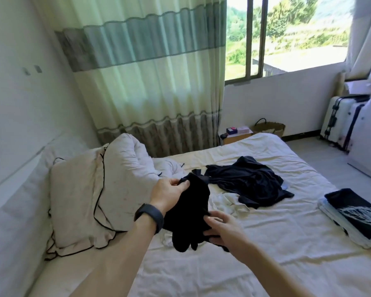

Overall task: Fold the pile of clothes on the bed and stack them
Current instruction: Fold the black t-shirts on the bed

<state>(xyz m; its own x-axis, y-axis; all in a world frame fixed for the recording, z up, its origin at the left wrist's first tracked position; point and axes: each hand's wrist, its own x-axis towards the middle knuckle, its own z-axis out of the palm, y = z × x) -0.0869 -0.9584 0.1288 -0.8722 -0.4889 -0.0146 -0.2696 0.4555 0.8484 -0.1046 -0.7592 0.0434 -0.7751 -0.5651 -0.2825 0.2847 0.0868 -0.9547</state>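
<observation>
Bed [266, 249], cream sheet, creased, filling the lower frame. Curtain [150, 71], pale green with grey-green bands, drawn behind the bed head. Pillow [77, 200], off-white with black piping, propped at the bed's left side. Dark navy garment [246, 181], unfolded, spread loose mid-bed. Folded stack [356, 219], black piece with white print on top of pale pieces, at the bed's right edge. Black garment [191, 209], bunched, held above the sheet just left of the navy one. White garment [229, 202], crumpled flat on the sheet behind it. Left hand [169, 191], pinching the black garment's top edge between thumb and fingers. Right hand [221, 228], fingers curled into its lower part. Black wristband [149, 217], on the left wrist.
</observation>
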